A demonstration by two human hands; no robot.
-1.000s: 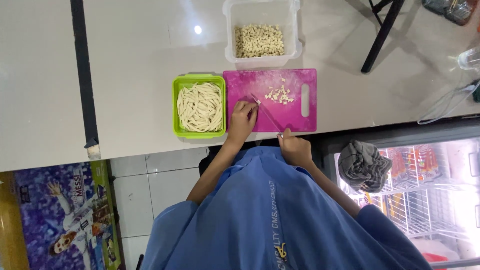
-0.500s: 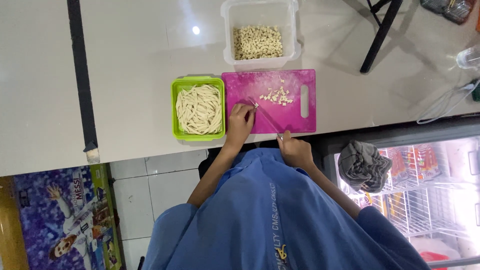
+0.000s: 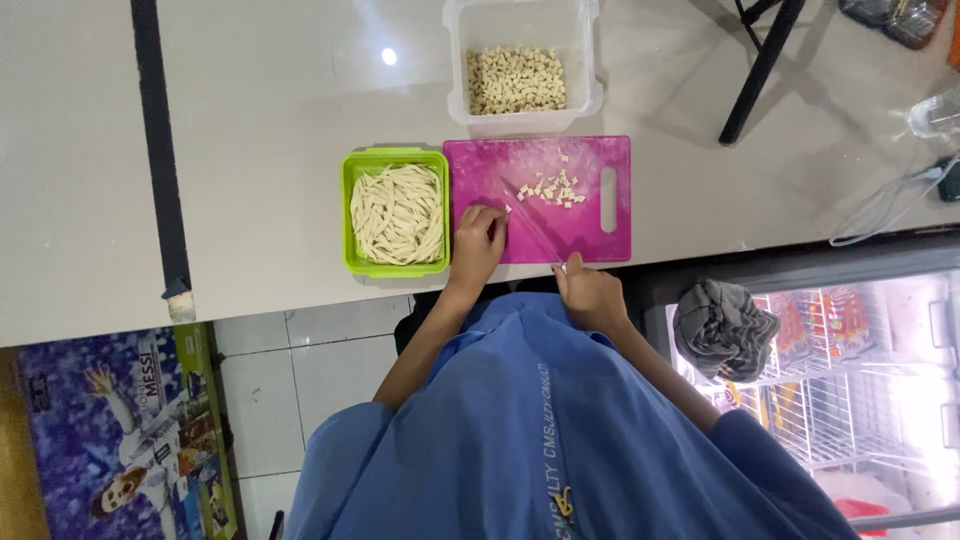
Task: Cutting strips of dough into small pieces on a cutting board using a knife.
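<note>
Left hand (image 3: pixel 478 243) rests on the near-left part of the magenta cutting board (image 3: pixel 500 165), fingers curled down, tips pinching a small pale piece at the board surface; too small to tell what exactly it grips. Right hand (image 3: pixel 590 295) sits at the near edge of the board, closed around a knife handle; the thin blade (image 3: pixel 535 222) runs diagonally up-left across the board toward the left fingertips.

Small pile of pale cut cubes (image 3: pixel 552 190) lies mid-board, just left of the handle slot (image 3: pixel 608 199), apart from both hands. Green tray (image 3: pixel 349 215) of long pale strips touches or nearly touches the board's left edge. Clear tub (image 3: pixel 590 60) with more cut pieces stands just beyond the board's far edge.

Board's near edge lies close to the table (image 3: pixel 260 120) edge; both wrists overhang it. Open tabletop to the left of the tray up to a black strip (image 3: pixel 160 150); more bare surface right of the board, then cables (image 3: pixel 880 205) near the right margin. A black stand leg (image 3: pixel 760 65) crosses the far right. Below the table edge: grey cloth (image 3: pixel 722 325) on a lit wire rack.
</note>
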